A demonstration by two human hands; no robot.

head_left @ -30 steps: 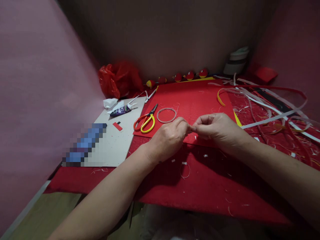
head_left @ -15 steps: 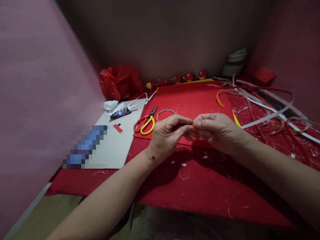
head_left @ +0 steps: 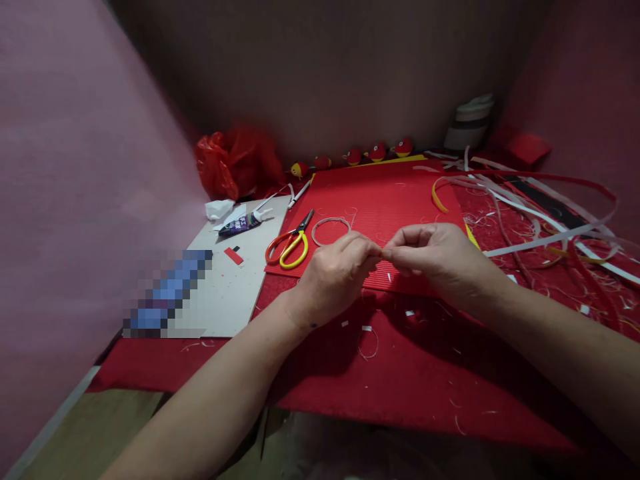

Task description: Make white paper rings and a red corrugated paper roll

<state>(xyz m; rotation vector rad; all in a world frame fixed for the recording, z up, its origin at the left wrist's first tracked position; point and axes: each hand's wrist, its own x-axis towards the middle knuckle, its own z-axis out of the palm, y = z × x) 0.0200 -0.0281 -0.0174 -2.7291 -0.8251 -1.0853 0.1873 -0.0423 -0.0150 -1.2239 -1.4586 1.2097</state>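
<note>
"Where were the two hands?"

"Over the near edge of the red corrugated sheet (head_left: 385, 193), the left hand (head_left: 335, 273) and the right hand (head_left: 435, 257) meeting at their fingertips. Both were pinched shut on a tiny reddish piece (head_left: 383, 253), mostly hidden by the fingers, so I couldn't tell its shape."

"And around that piece?"

"Taking it as the dial's centre, scissors (head_left: 295, 245) with one red and one yellow handle lay at nine o'clock, a pale wire ring (head_left: 313, 233) at ten, both on the sheet. A thin loop (head_left: 369, 358) lay at six on the red cloth of the counter (head_left: 425, 387)."

"What was farther left?"

"A grey board (head_left: 230, 293) toward nine, carrying a dark glue tube (head_left: 239, 225) and a small red strip (head_left: 233, 256). The crumpled red bag (head_left: 220, 163) sat at ten."

"And the far side?"

"Small red-and-yellow bird figures (head_left: 377, 153) stood in a row from eleven to twelve. A pale container (head_left: 469, 130) stood at one, and loose, curling strips (head_left: 540, 243) spread from two to three."
</note>
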